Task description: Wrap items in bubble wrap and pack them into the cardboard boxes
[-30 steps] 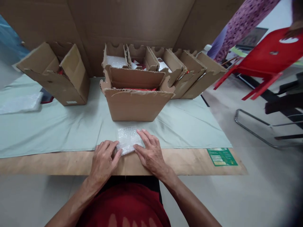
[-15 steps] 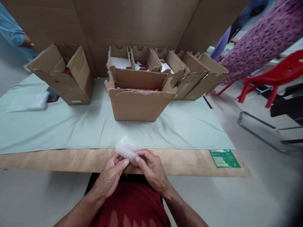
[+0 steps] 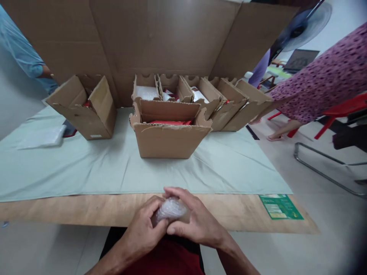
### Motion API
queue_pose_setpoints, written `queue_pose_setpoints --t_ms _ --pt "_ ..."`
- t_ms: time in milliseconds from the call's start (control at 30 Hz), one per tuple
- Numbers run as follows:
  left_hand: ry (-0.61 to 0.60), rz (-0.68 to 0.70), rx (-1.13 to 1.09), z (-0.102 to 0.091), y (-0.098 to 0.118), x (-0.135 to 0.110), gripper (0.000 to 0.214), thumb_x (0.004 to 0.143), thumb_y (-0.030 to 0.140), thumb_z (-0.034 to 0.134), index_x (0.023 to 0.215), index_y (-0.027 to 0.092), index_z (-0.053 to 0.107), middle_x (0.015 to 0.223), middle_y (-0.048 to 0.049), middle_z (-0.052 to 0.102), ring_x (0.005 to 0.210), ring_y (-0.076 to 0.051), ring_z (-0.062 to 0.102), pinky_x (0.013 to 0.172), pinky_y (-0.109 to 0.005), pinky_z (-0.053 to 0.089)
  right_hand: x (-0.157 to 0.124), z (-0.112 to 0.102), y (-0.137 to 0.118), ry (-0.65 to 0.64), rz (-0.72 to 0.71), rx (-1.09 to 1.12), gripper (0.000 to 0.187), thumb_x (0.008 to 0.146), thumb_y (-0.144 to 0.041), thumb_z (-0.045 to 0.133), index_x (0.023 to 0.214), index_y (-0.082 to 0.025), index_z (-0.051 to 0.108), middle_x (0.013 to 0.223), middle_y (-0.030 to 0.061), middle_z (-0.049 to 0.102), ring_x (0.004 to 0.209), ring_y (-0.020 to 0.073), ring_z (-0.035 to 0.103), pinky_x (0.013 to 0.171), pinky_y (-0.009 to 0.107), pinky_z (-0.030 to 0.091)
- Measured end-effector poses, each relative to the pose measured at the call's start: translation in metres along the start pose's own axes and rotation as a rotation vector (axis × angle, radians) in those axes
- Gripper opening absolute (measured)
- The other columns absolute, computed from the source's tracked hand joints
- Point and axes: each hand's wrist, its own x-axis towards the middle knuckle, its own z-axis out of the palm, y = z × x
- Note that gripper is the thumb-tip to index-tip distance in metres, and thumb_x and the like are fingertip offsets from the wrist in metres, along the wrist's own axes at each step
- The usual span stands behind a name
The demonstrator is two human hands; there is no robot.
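Note:
A bundle of clear bubble wrap [image 3: 172, 209] is held between both hands over the table's front edge. My left hand [image 3: 146, 221] is closed round its left side, thumb at the near side. From the right, my right hand [image 3: 197, 221] curves over it, with fingers on the far side and the thumb in front. Whether anything lies inside the wrap I cannot tell. Beyond the hands, a cardboard box [image 3: 172, 141] with red contents stands on the pale green cloth [image 3: 109, 172].
Several narrow open boxes [image 3: 205, 95] stand in a row behind, before a tall cardboard panel [image 3: 163, 38]. Another box [image 3: 86, 110] and a flat bubble-wrap piece [image 3: 43, 137] are at left. A green card [image 3: 281, 206] lies front right. Persons stand at both sides.
The bubble wrap has been gathered into a more compact bundle, and both hands now cup it more closely. The view has tilted up slightly. At right, the person in the pink patterned garment has shifted.

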Motion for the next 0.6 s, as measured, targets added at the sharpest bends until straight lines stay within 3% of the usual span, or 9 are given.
queue_pose_setpoints --t_ms 100,167,267,333,467,533,600 --pt "-0.015 0.001 0.078 0.004 -0.002 0.001 0.01 0.085 0.02 0.059 0.09 0.021 0.067 0.084 -0.0016 0.071 0.075 -0.018 0.065 0.068 -0.027 0.052 0.003 -0.001 -0.003 -0.003 0.044 -0.065 0.017 0.087 -0.027 0.074 0.104 -0.025 0.071 0.095 0.0008 0.076 0.087 0.0201 0.068 0.082 0.033 0.053" --pt "-0.027 0.005 0.125 0.003 -0.005 0.002 0.009 0.086 0.019 0.057 0.086 0.022 0.066 0.076 0.0 0.069 0.066 -0.016 0.063 0.062 -0.026 0.051 0.003 -0.004 -0.003 -0.01 0.053 -0.091 0.008 0.087 -0.024 0.071 0.095 -0.024 0.071 0.088 -0.0004 0.076 0.08 0.019 0.067 0.075 0.031 0.051" --pt "-0.037 0.122 0.186 -0.011 -0.004 0.009 0.01 0.086 0.021 0.064 0.094 0.024 0.068 0.086 -0.0008 0.073 0.076 -0.017 0.069 0.068 -0.027 0.056 0.003 -0.014 -0.002 -0.02 0.02 -0.137 0.005 0.089 -0.027 0.069 0.093 -0.024 0.072 0.087 -0.0001 0.077 0.077 0.019 0.068 0.071 0.03 0.05" --pt "0.071 0.295 0.277 -0.032 0.004 0.022 0.025 0.087 0.024 0.068 0.111 0.025 0.066 0.106 -0.0048 0.074 0.096 -0.021 0.071 0.082 -0.032 0.059 0.004 -0.027 -0.003 -0.002 0.004 -0.19 0.009 0.091 -0.032 0.068 0.088 -0.024 0.072 0.082 0.0005 0.076 0.073 0.0189 0.068 0.066 0.029 0.05" --pt "0.483 0.621 0.624 -0.084 0.034 0.07 0.052 0.091 0.021 0.066 0.14 0.025 0.051 0.141 -0.0139 0.059 0.136 -0.031 0.054 0.112 -0.051 0.047 0.009 -0.062 -0.014 0.052 -0.015 -0.245 0.017 0.091 -0.037 0.07 0.08 -0.024 0.071 0.074 0.0006 0.075 0.065 0.0181 0.068 0.06 0.028 0.051" --pt "0.612 0.679 0.757 -0.104 0.046 0.096 0.058 0.089 0.018 0.067 0.144 0.023 0.048 0.148 -0.0159 0.054 0.145 -0.035 0.043 0.117 -0.059 0.039 0.012 -0.083 -0.023 0.092 -0.025 -0.253 0.017 0.091 -0.037 0.07 0.081 -0.024 0.07 0.072 -0.0001 0.074 0.063 0.0173 0.069 0.058 0.026 0.052" --pt "0.645 0.695 0.786 -0.113 0.05 0.116 0.045 0.088 0.014 0.066 0.131 0.021 0.057 0.148 -0.0154 0.054 0.147 -0.038 0.041 0.117 -0.062 0.038 0.016 -0.104 -0.033 0.193 -0.043 -0.282 0.014 0.091 -0.038 0.071 0.085 -0.025 0.072 0.074 0.0004 0.074 0.064 0.0177 0.07 0.057 0.026 0.054"
